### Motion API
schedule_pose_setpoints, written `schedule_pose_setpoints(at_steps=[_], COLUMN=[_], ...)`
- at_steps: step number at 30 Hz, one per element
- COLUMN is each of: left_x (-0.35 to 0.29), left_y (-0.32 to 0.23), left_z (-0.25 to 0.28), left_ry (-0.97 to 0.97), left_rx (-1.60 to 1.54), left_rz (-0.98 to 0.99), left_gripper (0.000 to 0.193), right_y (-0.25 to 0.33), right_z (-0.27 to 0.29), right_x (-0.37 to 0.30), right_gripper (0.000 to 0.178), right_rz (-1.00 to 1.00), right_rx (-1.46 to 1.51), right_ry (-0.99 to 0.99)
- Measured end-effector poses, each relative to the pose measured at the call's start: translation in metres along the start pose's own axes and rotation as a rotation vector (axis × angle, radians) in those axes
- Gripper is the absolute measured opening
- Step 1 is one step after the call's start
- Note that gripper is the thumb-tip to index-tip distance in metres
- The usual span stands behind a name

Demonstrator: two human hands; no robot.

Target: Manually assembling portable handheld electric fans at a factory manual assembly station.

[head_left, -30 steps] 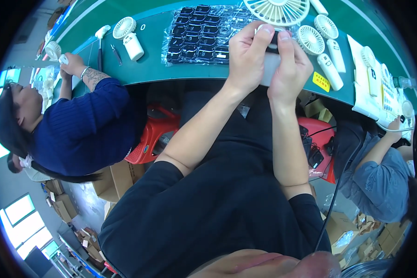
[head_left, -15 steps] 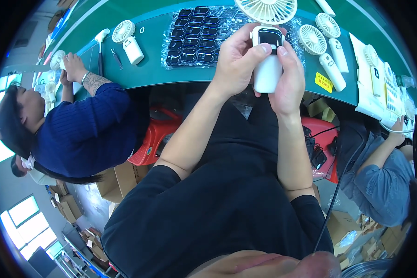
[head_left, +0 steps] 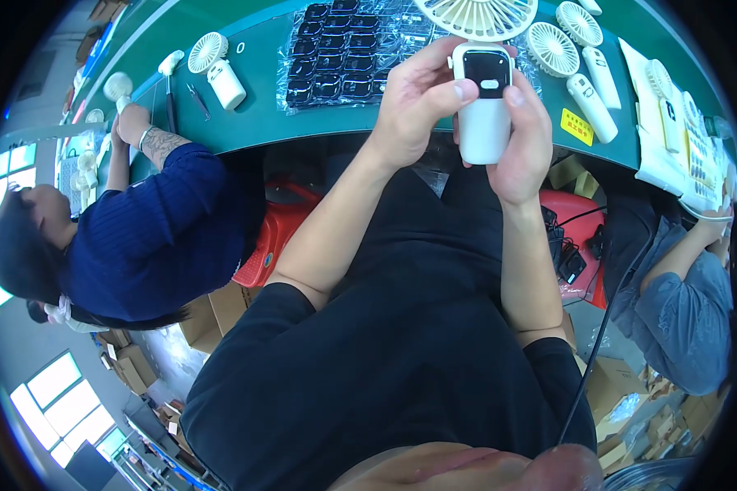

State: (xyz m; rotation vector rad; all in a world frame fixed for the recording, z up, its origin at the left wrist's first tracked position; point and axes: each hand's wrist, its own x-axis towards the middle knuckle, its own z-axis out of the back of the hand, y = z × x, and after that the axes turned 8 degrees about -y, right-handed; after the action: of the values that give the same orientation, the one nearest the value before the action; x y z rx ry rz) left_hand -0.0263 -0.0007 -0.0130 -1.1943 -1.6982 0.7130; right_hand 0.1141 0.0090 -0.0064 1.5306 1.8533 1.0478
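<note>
Between my two hands is a white handheld fan (head_left: 485, 135), its round slatted head pointing away from me over the table edge. A black glossy panel (head_left: 486, 69) with a pale oval button covers the upper part of its handle. My left hand (head_left: 422, 102) grips the handle's left side, thumb beside the panel. The fingers of my right hand (head_left: 526, 135) wrap the other side, with the thumb near the panel's lower right corner. Just beyond my left hand, several black panels (head_left: 333, 53) lie in rows on clear plastic wrap.
More white fans lie right (head_left: 591, 108) and left (head_left: 225, 84) on the green table (head_left: 262, 123). A yellow card (head_left: 576, 128), a hammer (head_left: 169, 90) and tweezers (head_left: 198, 100) rest there too. Co-workers sit left (head_left: 139, 237) and right (head_left: 680, 311). A red stool (head_left: 577, 214) holds black adapters.
The fan in my hands has shifted slightly right, and my thumbs have moved off the button toward the panel's edges. The left co-worker's hands have moved a little lower.
</note>
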Motion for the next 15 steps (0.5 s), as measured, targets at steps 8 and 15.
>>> schedule_pose_setpoints(at_steps=[8,15], left_x=[-0.006,-0.008], left_y=[0.004,0.001], left_z=[-0.012,-0.008], left_ry=[-0.075,-0.148], left_rx=[0.026,-0.079], left_rz=[-0.116,0.125], left_gripper=[0.041,0.038], right_y=[-0.001,-0.002], right_z=[0.001,0.001], right_x=[-0.007,-0.004], right_gripper=[0.031,0.036], right_rz=[0.016,-0.079], right_rx=[-0.014,-0.072], right_ry=[0.010,-0.042])
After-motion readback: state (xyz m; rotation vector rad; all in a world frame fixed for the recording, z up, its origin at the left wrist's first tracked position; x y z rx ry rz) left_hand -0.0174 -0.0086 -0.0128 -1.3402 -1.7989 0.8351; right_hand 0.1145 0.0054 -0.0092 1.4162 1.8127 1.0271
